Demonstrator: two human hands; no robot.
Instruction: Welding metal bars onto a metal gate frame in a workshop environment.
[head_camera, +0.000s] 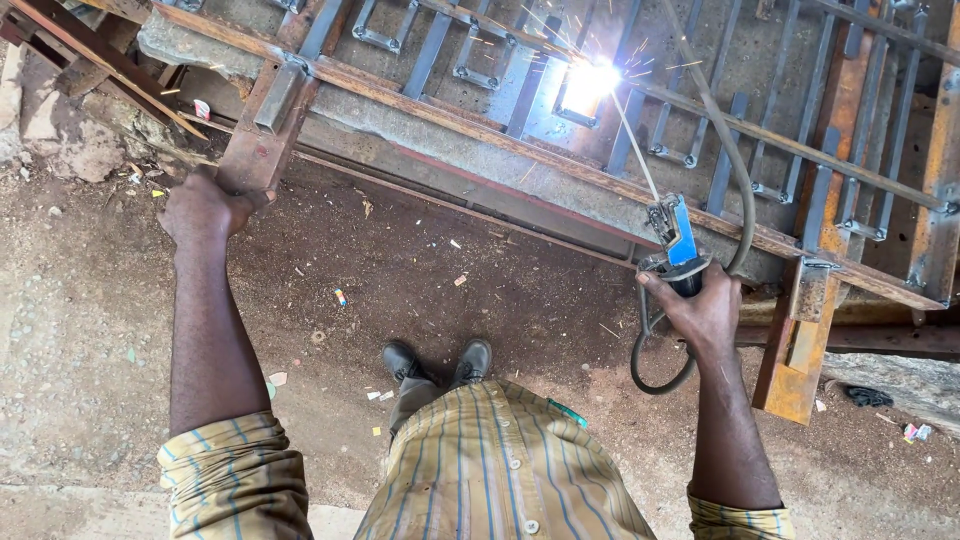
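The welding rod (633, 145) meets the metal gate frame (480, 120) at one o'clock in a bright arc (590, 80) with sparks. The right hand (700, 312) is closed around the blue electrode holder (678, 240), cable (735, 170) looping past. At ten o'clock, the left hand (205, 208) grips a rusty steel bar (262, 140).

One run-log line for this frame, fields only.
left hand: braced on rusty steel post | right hand: grips electrode holder | welding rod: arc sparking on gate frame
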